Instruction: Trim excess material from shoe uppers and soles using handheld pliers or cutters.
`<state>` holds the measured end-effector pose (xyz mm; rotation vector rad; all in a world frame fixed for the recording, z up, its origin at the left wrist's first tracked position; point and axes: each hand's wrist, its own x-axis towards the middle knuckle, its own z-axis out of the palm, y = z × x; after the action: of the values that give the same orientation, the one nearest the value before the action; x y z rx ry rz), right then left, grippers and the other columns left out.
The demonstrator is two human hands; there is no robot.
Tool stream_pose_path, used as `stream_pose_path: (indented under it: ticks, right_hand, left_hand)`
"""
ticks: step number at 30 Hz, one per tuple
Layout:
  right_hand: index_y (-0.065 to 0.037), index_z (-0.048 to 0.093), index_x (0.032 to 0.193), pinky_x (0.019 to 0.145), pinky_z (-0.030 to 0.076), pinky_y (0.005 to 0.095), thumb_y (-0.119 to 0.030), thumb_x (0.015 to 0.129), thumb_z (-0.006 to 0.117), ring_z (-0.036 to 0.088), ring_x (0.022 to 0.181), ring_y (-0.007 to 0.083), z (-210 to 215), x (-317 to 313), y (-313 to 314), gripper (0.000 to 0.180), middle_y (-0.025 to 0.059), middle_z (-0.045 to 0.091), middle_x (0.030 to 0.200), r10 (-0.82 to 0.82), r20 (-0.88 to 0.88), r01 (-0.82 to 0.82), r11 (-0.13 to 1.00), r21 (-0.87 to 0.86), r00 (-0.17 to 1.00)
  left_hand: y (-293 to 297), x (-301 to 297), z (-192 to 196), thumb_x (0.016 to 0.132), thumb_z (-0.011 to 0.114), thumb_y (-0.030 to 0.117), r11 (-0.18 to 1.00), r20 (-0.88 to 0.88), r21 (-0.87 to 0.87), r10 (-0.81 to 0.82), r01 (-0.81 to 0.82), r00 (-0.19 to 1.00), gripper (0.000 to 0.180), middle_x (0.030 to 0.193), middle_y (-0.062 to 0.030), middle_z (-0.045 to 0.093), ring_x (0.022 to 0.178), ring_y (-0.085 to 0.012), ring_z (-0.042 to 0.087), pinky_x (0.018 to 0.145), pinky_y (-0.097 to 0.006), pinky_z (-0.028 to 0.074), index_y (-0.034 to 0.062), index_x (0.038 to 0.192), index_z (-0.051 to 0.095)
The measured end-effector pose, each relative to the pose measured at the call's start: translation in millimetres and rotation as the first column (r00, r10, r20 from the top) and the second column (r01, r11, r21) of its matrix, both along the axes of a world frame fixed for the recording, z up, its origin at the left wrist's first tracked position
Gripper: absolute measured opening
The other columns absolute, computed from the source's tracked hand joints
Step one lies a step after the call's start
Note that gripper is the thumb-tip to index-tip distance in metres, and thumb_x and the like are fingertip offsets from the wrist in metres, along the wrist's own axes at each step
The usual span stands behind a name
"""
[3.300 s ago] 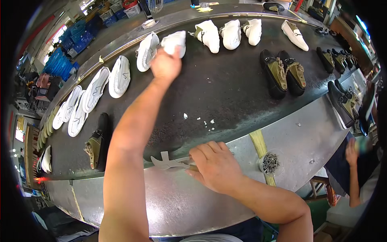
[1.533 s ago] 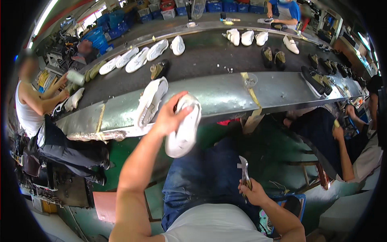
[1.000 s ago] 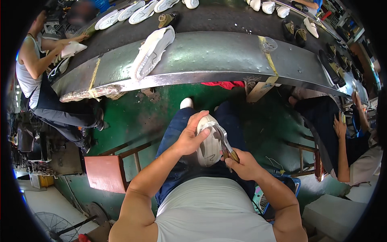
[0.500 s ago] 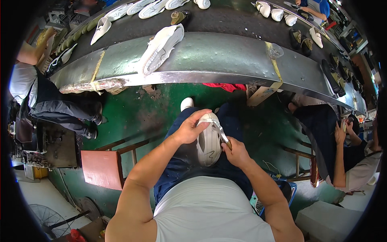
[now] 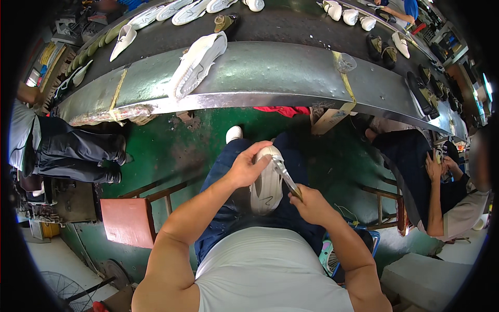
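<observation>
A pale off-white shoe [image 5: 266,192] with a dark curved mark lies between my thighs, its rounded end pointing away from me. My left hand [image 5: 246,167] grips the shoe's far end from the left, thumb on top and fingers over its edge. A silvery hand tool [image 5: 286,178] with a brownish-yellow handle is held in my right hand [image 5: 313,205], fingers wrapped round the handle. The tool's tip meets the shoe near its far end, just right of my left thumb. Its exact kind I cannot make out.
Ahead runs a metal-edged bench [image 5: 280,67], with a white shoe [image 5: 199,65] on its near edge and more shoes behind. A clear cup [image 5: 345,63] sits there. Stools [image 5: 127,221] flank me. People [image 5: 78,148] are at left and right [image 5: 435,182].
My right hand has shifted slightly right and down, and the tool has swung to a straighter slant. My left hand keeps its grip on the shoe. The whole view has drifted a little.
</observation>
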<state>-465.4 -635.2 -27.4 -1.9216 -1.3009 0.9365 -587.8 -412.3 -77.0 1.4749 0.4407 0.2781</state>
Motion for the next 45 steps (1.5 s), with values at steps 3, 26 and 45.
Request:
stream_pose_path:
  ticks: [3, 26, 45]
  right_hand:
    - [0.005, 0.057, 0.106, 0.071, 0.052, 0.0366, -0.022, 0.1, 0.058, 0.067, 0.075, 0.0264, 41, 4, -3, 0.028, 0.0161, 0.068, 0.085, -0.155, -0.377, 0.035, 0.951, -0.308, 0.913]
    - [0.003, 0.059, 0.104, 0.073, 0.052, 0.0346, -0.023, 0.102, 0.055, 0.066, 0.074, 0.0216, 27, -17, 9, 0.027, 0.0128, 0.066, 0.08, -0.316, -0.265, 0.379, 0.893, 0.242, 0.911]
    - [0.008, 0.054, 0.114, 0.084, 0.053, 0.0469, -0.024, 0.078, 0.075, 0.067, 0.095, 0.0456, -83, 16, 28, 0.052, 0.0295, 0.068, 0.098, -0.452, 0.002, 0.451, 0.888, -0.086, 0.892]
  left_hand:
    - [-1, -1, 11, 0.101, 0.057, 0.008, 0.999, 0.026, 0.026, -0.032, 0.032, 0.999, 0.041, 0.117, -0.0035, 0.061, 0.109, -0.0118, 0.057, 0.098, -0.029, 0.046, 0.0077, 0.141, 0.049]
    - [10, 5, 3, 0.1, 0.059, 0.007, 0.995, -0.018, 0.013, -0.095, 0.096, 0.995, 0.048, 0.122, -0.0052, 0.061, 0.113, -0.0123, 0.057, 0.099, -0.029, 0.046, 0.0096, 0.146, 0.045]
    - [-35, -32, -45, 0.081, 0.049, -0.003, 0.993, -0.322, -0.053, -0.117, 0.106, 0.939, 0.085, 0.146, -0.0203, 0.05, 0.135, -0.0283, 0.05, 0.11, -0.03, 0.038, 0.0097, 0.16, 0.02]
